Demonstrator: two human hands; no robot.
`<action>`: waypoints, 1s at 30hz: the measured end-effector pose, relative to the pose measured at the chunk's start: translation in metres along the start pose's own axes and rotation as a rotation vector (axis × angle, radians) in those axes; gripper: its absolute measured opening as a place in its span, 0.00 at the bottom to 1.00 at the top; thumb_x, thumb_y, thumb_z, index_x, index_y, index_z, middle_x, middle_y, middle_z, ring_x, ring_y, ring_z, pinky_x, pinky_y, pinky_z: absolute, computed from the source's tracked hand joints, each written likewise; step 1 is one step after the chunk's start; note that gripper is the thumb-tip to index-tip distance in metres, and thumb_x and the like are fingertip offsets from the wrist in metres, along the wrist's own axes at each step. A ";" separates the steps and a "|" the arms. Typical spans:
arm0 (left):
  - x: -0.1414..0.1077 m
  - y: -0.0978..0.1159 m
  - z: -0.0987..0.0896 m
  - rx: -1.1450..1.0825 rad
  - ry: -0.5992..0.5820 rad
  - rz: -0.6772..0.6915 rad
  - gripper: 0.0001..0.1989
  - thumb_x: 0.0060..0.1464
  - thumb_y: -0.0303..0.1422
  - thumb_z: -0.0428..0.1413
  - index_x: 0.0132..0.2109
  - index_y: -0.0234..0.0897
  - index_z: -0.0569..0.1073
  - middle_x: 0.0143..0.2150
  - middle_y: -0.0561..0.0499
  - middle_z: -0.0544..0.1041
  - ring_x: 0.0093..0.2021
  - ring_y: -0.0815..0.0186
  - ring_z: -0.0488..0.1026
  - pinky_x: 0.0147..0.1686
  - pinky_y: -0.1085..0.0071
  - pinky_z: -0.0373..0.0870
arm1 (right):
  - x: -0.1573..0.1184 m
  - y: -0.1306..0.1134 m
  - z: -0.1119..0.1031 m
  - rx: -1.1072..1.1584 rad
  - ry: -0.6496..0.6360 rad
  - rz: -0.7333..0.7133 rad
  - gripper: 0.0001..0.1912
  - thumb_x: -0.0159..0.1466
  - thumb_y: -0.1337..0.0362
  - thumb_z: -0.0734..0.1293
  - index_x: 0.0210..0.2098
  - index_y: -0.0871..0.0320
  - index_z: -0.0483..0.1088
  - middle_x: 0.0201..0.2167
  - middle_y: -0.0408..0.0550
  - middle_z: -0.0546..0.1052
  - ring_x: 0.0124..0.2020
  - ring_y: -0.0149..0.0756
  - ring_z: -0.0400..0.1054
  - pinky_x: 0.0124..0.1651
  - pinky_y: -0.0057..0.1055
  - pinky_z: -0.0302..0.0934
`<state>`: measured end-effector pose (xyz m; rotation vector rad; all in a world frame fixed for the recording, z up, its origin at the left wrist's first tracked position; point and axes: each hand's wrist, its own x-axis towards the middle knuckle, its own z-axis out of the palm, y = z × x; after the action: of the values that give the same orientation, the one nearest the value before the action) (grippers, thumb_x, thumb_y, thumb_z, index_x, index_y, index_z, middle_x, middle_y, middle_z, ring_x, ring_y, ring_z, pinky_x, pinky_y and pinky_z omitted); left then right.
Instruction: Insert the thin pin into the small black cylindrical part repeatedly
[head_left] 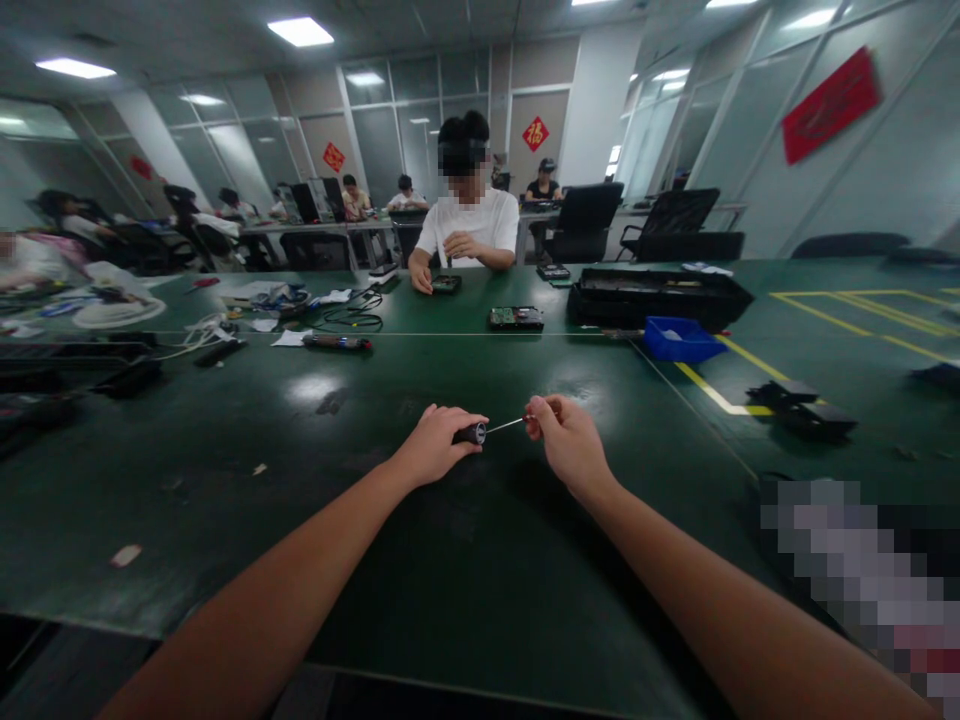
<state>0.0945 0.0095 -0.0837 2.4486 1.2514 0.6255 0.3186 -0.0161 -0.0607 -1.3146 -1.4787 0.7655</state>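
Over the green table my left hand [439, 443] is closed around a short black cylinder [472, 434], whose round face with a light ring points right. A thin metal shaft [507, 426], like a screwdriver's, runs between that face and my right hand [564, 440]. The right-hand fingers pinch the shaft's other end, where a bit of red shows. Its left end is at or very near the cylinder's face; I cannot tell whether they touch. My fingers hide most of the cylinder.
A hard drive [516, 317] lies ahead, with a black tray [660, 295] and a blue bin [682, 338] to its right. Cables [349, 310] and a dark tool [337, 342] lie left. Across the table a person [469, 215] handles another drive [446, 284]. Black parts [802, 408] sit right.
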 end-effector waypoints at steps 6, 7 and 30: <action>-0.001 0.000 0.002 0.002 -0.039 0.013 0.22 0.57 0.35 0.61 0.59 0.48 0.72 0.54 0.47 0.76 0.57 0.54 0.68 0.65 0.44 0.47 | -0.005 -0.013 -0.003 -0.135 -0.019 -0.044 0.16 0.68 0.53 0.60 0.34 0.57 0.71 0.26 0.45 0.76 0.28 0.36 0.71 0.34 0.32 0.60; -0.001 0.001 0.002 -0.001 -0.047 0.016 0.22 0.58 0.35 0.61 0.59 0.48 0.72 0.54 0.47 0.75 0.58 0.54 0.68 0.65 0.45 0.47 | -0.006 -0.013 -0.003 -0.147 -0.012 -0.049 0.16 0.69 0.53 0.60 0.34 0.56 0.71 0.26 0.45 0.76 0.29 0.36 0.71 0.34 0.33 0.60; 0.003 0.003 0.009 -0.011 0.000 0.038 0.22 0.57 0.34 0.61 0.59 0.44 0.73 0.50 0.47 0.77 0.51 0.56 0.71 0.56 0.57 0.62 | -0.006 -0.009 -0.003 -0.363 -0.032 -0.254 0.14 0.69 0.55 0.59 0.33 0.55 0.69 0.25 0.44 0.74 0.27 0.37 0.68 0.32 0.33 0.56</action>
<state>0.1032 0.0098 -0.0892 2.4688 1.2017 0.6407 0.3175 -0.0246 -0.0529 -1.3445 -1.8295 0.3647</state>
